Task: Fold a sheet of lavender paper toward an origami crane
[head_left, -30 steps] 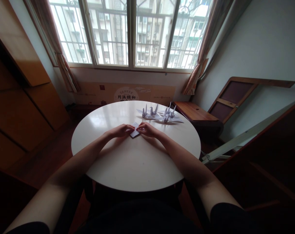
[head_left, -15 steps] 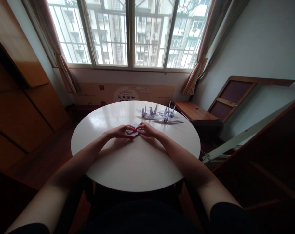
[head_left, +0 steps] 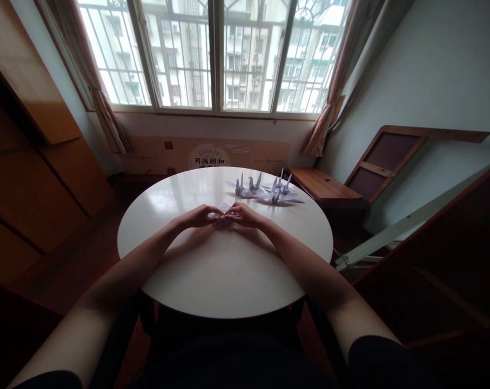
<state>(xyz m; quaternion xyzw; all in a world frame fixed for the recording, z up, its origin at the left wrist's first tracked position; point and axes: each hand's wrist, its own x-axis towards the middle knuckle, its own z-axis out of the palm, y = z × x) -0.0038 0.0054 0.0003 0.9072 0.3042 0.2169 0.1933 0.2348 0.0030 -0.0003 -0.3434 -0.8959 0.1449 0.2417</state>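
A small piece of folded white paper (head_left: pixel 224 207) lies near the middle of the white round table (head_left: pixel 228 270). My left hand (head_left: pixel 202 215) pinches it from the left, with thumb and fingertips at its middle. From the right, my right hand (head_left: pixel 242 214) grips the same paper, its fingertips close to those of the left. Both hands cover much of the paper, so its exact folds are hidden. Beyond my right hand stand several folded paper cranes (head_left: pixel 253 187) with pointed necks and tails, grouped at the far right of the table.
A brown wooden bench or low cabinet (head_left: pixel 323 183) stands behind the table's right side. Against the wall under the window leans a flat printed cardboard (head_left: pixel 147 154). Wooden cupboards (head_left: pixel 62 189) are at the left, and a folded wooden frame (head_left: pixel 384 162) leans at the right.
My left hand has shifted slightly, and its thumb and fingers have come closer together on the paper. The right hand stays nearly in place. The cranes have not moved.
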